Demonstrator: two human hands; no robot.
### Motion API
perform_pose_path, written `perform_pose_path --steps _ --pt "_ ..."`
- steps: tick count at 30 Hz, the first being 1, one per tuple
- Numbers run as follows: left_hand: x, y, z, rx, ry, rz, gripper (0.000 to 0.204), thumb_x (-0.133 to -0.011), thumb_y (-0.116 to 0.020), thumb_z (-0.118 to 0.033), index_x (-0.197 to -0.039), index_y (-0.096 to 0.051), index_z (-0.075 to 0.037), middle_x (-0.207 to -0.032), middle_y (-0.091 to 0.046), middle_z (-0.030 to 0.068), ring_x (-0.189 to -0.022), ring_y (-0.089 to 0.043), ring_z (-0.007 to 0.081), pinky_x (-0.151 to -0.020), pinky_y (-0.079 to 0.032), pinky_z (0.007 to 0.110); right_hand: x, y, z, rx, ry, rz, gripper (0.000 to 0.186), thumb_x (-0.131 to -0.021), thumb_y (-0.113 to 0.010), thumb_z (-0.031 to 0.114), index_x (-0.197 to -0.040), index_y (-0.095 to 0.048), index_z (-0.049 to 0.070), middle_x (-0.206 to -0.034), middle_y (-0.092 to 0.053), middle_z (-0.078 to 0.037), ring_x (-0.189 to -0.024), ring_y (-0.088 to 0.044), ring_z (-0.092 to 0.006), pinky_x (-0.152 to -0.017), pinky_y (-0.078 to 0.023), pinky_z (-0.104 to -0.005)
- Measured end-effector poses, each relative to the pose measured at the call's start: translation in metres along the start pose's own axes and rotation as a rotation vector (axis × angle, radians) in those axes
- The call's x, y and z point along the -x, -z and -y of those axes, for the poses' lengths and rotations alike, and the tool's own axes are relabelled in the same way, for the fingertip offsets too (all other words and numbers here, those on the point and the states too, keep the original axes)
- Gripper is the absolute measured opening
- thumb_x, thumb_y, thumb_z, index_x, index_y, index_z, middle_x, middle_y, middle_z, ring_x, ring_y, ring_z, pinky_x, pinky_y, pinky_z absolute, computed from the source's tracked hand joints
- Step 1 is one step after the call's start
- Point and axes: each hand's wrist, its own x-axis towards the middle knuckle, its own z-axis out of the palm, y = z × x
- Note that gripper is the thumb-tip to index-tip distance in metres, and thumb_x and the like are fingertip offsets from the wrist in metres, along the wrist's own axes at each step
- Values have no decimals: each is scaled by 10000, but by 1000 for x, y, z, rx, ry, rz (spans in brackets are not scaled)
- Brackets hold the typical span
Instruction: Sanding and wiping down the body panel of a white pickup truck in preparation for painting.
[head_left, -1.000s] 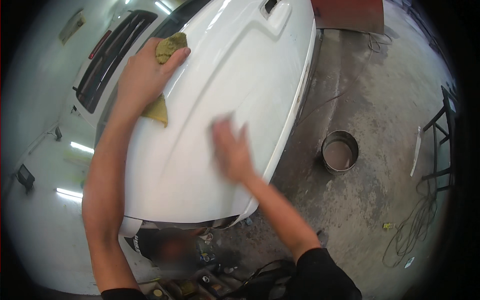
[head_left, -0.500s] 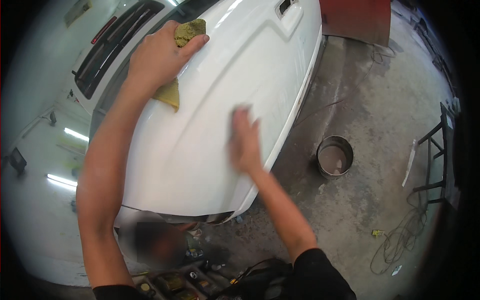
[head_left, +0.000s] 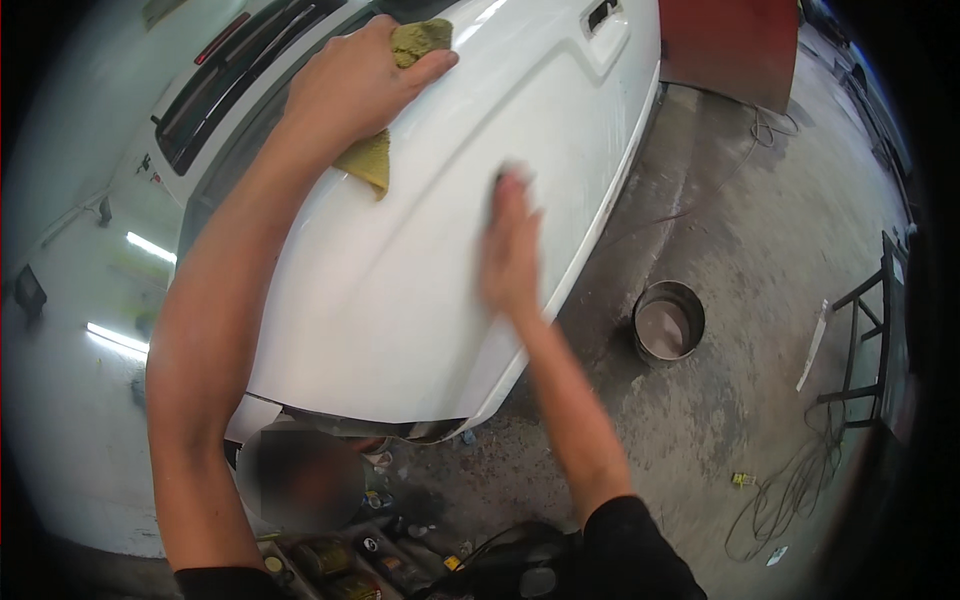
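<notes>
A white car door (head_left: pixel 400 330) fills the middle of the view, with a handle recess at its far end. My left hand (head_left: pixel 345 85) grips a yellow-green sponge (head_left: pixel 421 42) with a rough, porous face, resting by the door's upper left edge; a thin corner of it hangs out below my palm. My right hand (head_left: pixel 515 250) lies against the door's middle, to the right of the crease line, with its fingers pointing away from me and smeared by motion. A dark edge shows along those fingers; what it belongs to is too blurred to make out.
A dark bucket (head_left: pixel 638 330) of cloudy liquid stands on the floor to the right. Beyond are a red panel (head_left: pixel 730 50), a black metal stand (head_left: pixel 868 340) and a coiled cable (head_left: pixel 790 500). A blurred person (head_left: pixel 305 478) and a compartmented tray (head_left: pixel 340 560) are at lower left.
My right hand has slid farther up and slightly right over the door. My left hand, still holding the sponge, appears farther right and higher as the whole view shifts a little.
</notes>
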Motion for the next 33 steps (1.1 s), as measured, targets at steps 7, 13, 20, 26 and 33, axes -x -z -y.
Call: perform_pose_path --steps 7,13,20,26,33 --pt "-2 -8 8 -70 28 -54 672 -811 -599 -631 -1140 -625 -46 -945 -703 181 -868 -683 319 -786 -516 404 27 -33 48 -60 87 -4 609 -913 -464 116 -1472 -283 -42 -1543 -266 -227 -1439 -200 -426 -1137 -67 -607" --pt "-2 -8 8 -104 -11 -35 680 -822 -573 -642 -1106 -622 -26 -923 -702 181 -848 -688 320 -755 -529 423 67 -23 44 304 539 154 499 -852 -558 105 -1343 -514 33 -1432 -486 -141 -1352 -434 -309 -1106 -151 -676" --pt "-5 -9 5 -101 -32 -47 686 -820 -570 -648 -1113 -621 -31 -923 -702 183 -859 -692 317 -756 -533 427 -38 -11 50 -128 -6 -164 491 -973 -422 126 -1440 -353 -9 -1499 -343 -219 -1403 -301 -381 -1123 -140 -615" --pt "-3 -6 2 -69 29 -12 667 -817 -580 -642 -1122 -624 -50 -943 -703 182 -866 -687 334 -765 -528 422 85 -15 88 30 576 172 550 -847 -544 85 -1385 -464 -1 -1442 -447 -212 -1375 -392 -348 -1082 -183 -691" --pt "-3 1 -5 -56 3 21 696 -817 -573 -654 -1158 -605 -48 -947 -702 188 -910 -681 337 -797 -525 439 -71 6 41 -124 -53 -222 498 -944 -446 100 -1431 -381 20 -1508 -342 -204 -1407 -302 -377 -1103 -140 -649"
